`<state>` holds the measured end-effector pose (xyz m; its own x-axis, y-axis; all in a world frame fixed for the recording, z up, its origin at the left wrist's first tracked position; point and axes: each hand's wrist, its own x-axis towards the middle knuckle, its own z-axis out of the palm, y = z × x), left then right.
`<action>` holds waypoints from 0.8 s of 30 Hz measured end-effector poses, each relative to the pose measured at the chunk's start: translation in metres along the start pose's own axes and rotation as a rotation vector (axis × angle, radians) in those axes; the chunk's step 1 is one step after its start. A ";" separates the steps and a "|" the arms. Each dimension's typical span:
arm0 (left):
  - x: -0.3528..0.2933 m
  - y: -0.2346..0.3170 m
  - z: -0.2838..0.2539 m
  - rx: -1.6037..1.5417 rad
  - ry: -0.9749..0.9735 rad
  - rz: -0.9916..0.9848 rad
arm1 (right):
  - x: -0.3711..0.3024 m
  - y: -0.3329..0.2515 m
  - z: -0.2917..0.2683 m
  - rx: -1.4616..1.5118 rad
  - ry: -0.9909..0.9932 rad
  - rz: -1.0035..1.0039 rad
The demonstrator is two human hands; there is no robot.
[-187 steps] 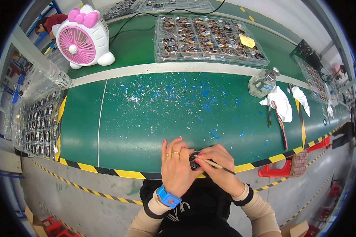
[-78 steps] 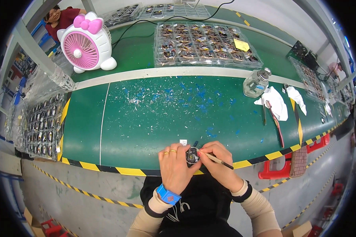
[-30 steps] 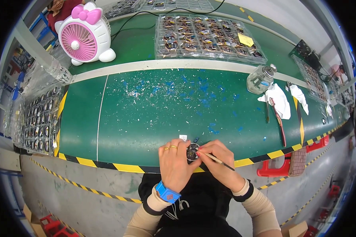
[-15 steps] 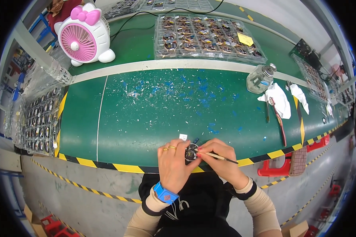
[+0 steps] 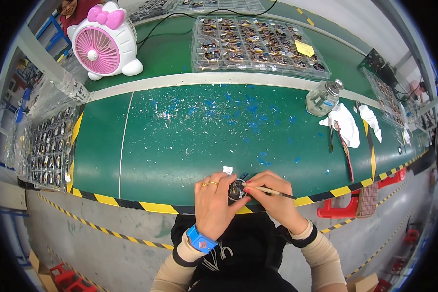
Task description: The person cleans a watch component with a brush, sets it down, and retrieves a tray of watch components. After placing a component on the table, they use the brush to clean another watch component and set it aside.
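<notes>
Green bench top, strewn with white and blue scraps. We log our left hand clamped on a small round dark part near the striped front edge; our right hand, beside it, pinches a thin pale-handled tool. Tip contact: we cannot tell.

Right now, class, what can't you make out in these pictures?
In the head view:
- Dark round part: left edge hidden behind the left hand.
- Slim tool: tip too small to tell against the part.
- Right hand: palm hidden by its own back.
- Co-worker: head cut by the upper edge, body partly behind the fan.
</notes>
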<state>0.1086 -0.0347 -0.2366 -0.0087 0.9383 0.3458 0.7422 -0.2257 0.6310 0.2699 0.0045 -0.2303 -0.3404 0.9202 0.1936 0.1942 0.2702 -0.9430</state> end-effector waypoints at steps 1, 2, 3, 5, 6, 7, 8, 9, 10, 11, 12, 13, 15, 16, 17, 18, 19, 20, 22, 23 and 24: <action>0.000 0.000 0.000 0.000 0.000 0.000 | 0.001 -0.001 0.000 0.007 -0.013 0.013; 0.000 0.000 0.000 0.001 0.002 -0.005 | 0.002 -0.001 0.000 0.014 -0.026 0.027; 0.001 0.001 0.001 0.001 0.004 -0.009 | 0.002 -0.002 -0.001 0.015 -0.026 0.027; 0.001 0.001 0.001 0.002 0.006 -0.013 | 0.001 -0.001 -0.003 0.018 -0.046 0.001; 0.000 0.001 0.002 0.000 0.009 -0.011 | 0.001 -0.001 -0.003 0.021 -0.057 -0.011; -0.001 0.000 0.003 -0.002 0.012 -0.009 | 0.000 -0.001 -0.001 0.022 -0.058 -0.011; -0.001 0.000 0.004 -0.004 0.015 -0.007 | -0.002 -0.001 0.004 -0.004 -0.007 -0.003; -0.001 0.000 0.004 -0.005 0.015 -0.006 | -0.005 -0.001 0.009 -0.034 0.047 0.005; -0.001 0.001 0.005 0.007 0.024 -0.010 | -0.006 -0.002 0.012 -0.063 0.101 0.013; -0.001 0.001 0.006 0.019 0.034 -0.014 | -0.006 -0.001 0.014 -0.065 0.102 0.013; -0.001 0.001 0.006 0.032 0.043 -0.019 | -0.006 0.000 0.016 -0.093 0.134 -0.018; -0.001 0.001 0.006 0.031 0.043 -0.018 | -0.006 0.001 0.017 -0.121 0.165 -0.049; -0.002 0.000 0.007 0.042 0.055 -0.014 | -0.007 0.002 0.018 -0.150 0.197 -0.081; -0.002 0.000 0.007 0.047 0.061 -0.013 | -0.008 0.003 0.018 -0.144 0.200 -0.079; -0.002 0.000 0.007 0.046 0.061 -0.012 | -0.008 0.004 0.019 -0.138 0.204 -0.079; -0.002 0.000 0.008 0.047 0.058 -0.011 | -0.008 0.004 0.019 -0.133 0.207 -0.077; -0.002 0.000 0.009 0.047 0.056 -0.009 | -0.008 0.004 0.019 -0.134 0.207 -0.076; -0.002 0.000 0.009 0.048 0.054 -0.008 | -0.009 0.003 0.018 -0.122 0.181 -0.058; -0.003 -0.001 0.008 0.050 0.052 -0.006 | -0.009 0.000 0.016 -0.098 0.128 -0.029; -0.004 -0.001 0.008 0.053 0.048 -0.005 | -0.009 -0.002 0.016 -0.099 0.128 -0.031; -0.003 -0.002 0.009 0.054 0.042 -0.004 | -0.009 -0.002 0.017 -0.105 0.131 -0.032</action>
<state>0.1131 -0.0353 -0.2449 -0.0391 0.9270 0.3731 0.7774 -0.2064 0.5942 0.2572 -0.0087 -0.2347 -0.2267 0.9377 0.2633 0.2820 0.3219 -0.9038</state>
